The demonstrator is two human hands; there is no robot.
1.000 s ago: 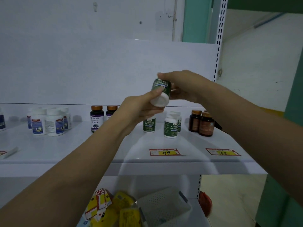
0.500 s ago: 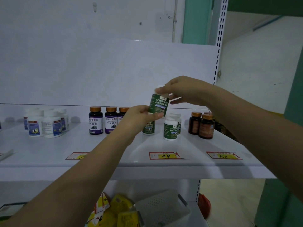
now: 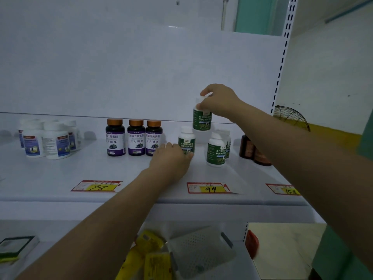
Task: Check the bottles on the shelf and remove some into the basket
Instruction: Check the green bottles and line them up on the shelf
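The shelf (image 3: 50, 172) is white and carries the bottles in groups towards its back edge. Near the left end stands a cluster of white bottles (image 3: 54, 141) with blue labels. Mid-shelf, three dark bottles (image 3: 136, 137) with purple labels and copper caps stand upright in a row, side by side. Right of them are white-capped, green-labelled bottles. The right hand (image 3: 220, 101) pinches the lifted bottle (image 3: 201, 121) by its cap, upright above the shelf. The left hand (image 3: 171, 156) wraps the base of the standing bottle (image 3: 186, 139). Two more green bottles (image 3: 216, 151) stand just right, then brown bottles (image 3: 247, 148). A white perforated basket (image 3: 201, 249) lies below the shelf's front edge.
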